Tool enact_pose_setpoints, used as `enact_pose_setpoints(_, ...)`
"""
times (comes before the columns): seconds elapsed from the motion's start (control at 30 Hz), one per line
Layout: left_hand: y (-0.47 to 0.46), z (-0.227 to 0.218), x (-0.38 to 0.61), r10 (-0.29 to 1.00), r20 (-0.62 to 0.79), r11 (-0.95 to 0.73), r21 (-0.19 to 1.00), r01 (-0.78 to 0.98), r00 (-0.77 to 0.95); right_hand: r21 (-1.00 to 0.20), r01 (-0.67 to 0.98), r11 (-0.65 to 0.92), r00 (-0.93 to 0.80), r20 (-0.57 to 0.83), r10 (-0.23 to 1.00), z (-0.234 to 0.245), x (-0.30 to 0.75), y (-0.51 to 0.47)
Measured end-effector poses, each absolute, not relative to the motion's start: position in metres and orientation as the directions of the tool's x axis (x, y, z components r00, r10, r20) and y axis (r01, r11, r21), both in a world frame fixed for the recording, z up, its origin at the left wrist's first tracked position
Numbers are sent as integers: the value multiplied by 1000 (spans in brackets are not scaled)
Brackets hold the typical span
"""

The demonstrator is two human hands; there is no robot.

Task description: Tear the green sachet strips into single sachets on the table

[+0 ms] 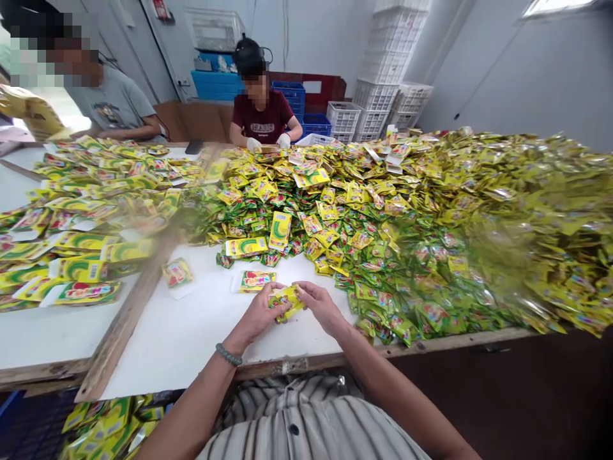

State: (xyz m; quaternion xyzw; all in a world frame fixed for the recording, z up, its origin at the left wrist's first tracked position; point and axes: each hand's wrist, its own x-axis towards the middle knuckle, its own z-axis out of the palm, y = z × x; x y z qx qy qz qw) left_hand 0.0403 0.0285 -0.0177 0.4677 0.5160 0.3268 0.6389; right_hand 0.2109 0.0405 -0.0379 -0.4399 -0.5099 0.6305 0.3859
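Note:
My left hand and my right hand meet over the near edge of the white table. Both are closed on a small stack of yellow and green packets held between them just above the tabletop. A single red and yellow packet lies flat just beyond my left hand. Another loose packet lies further left. A huge heap of yellow and green packets fills the table to the right and ahead.
A wooden strip divides the white table from a left table covered in flat packets. Two people work at the far side, one in a maroon shirt, one in grey. White crates are stacked behind. More packets sit below the table edge.

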Motion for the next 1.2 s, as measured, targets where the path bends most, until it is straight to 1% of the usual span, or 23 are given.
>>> enact_pose_setpoints(0.07, 26, -18, 37, 901, -351, 344, 936, 75, 254, -963, -46, -267, -421, -224, 879, -31, 207, 37)
enact_pose_setpoints(0.13, 23, -17, 33, 902, -356, 341, 935, 101, 246, -960, 8, -281, -474, -251, 844, -29, 203, 34)
enact_pose_setpoints(0.2, 22, -14, 29, 904, -374, 350, 926, 144, 208, -963, 38, -266, -445, -255, 858, -29, 200, 36)
enact_pose_setpoints(0.27, 22, -11, 23, 899, -415, 389, 903, 180, 141, -968, 1, -252, -392, -232, 890, -31, 197, 45)
enact_pose_setpoints(0.33, 24, -10, 14, 887, -460, 451, 877, 167, 18, -972, -36, -231, -356, -203, 912, -32, 195, 63)
enact_pose_setpoints(0.4, 27, -12, 3, 862, -488, 503, 856, 121, -135, -985, 24, -170, -358, -167, 918, -33, 189, 85)
enact_pose_setpoints(0.47, 28, -17, -6, 834, -490, 524, 847, 86, -255, -985, 168, -47, -394, -111, 912, -34, 180, 104)
enact_pose_setpoints(0.53, 28, -23, -12, 828, -473, 514, 855, 69, -301, -951, 297, 84, -434, -57, 899, -35, 168, 114)
enact_pose_setpoints(0.57, 28, -26, -14, 829, -462, 502, 863, 56, -315, -934, 335, 128, -445, -37, 895, -36, 163, 114)
enact_pose_setpoints(0.6, 28, -29, -15, 831, -449, 488, 872, 43, -328, -921, 361, 147, -442, -30, 897, -37, 158, 112)
enact_pose_setpoints(0.63, 28, -31, -15, 833, -435, 472, 881, 32, -342, -918, 374, 133, -430, -44, 902, -38, 155, 107)
enact_pose_setpoints(0.67, 27, -34, -15, 835, -420, 457, 889, 22, -356, -926, 368, 85, -417, -83, 905, -39, 154, 100)
enact_pose_setpoints(0.77, 28, -43, -13, 840, -384, 422, 906, 18, -385, -939, 310, -150, -391, -270, 880, -41, 158, 77)
enact_pose_setpoints(0.83, 30, -46, -9, 852, -370, 414, 910, 43, -371, -932, 264, -248, -397, -339, 853, -41, 163, 64)
enact_pose_setpoints(0.9, 32, -47, -5, 870, -358, 406, 910, 80, -338, -937, 197, -290, -426, -348, 835, -41, 166, 53)
enact_pose_setpoints(1.0, 32, -42, -2, 899, -315, 367, 921, 131, -303, -934, 49, -354, -514, -328, 793, -40, 170, 40)
enact_pose_setpoints(1.07, 30, -36, -2, 918, -295, 337, 933, 129, -264, -928, -4, -372, -557, -307, 772, -35, 175, 36)
enact_pose_setpoints(1.1, 28, -33, -2, 927, -304, 332, 937, 105, -218, -927, -27, -374, -566, -294, 770, -31, 178, 35)
enact_pose_setpoints(1.17, 23, -29, -3, 938, -327, 334, 941, 49, -111, -934, -94, -346, -524, -249, 814, -22, 185, 41)
enact_pose_setpoints(1.2, 21, -27, -3, 940, -335, 337, 941, 20, -64, -945, -119, -303, -460, -218, 861, -18, 188, 46)
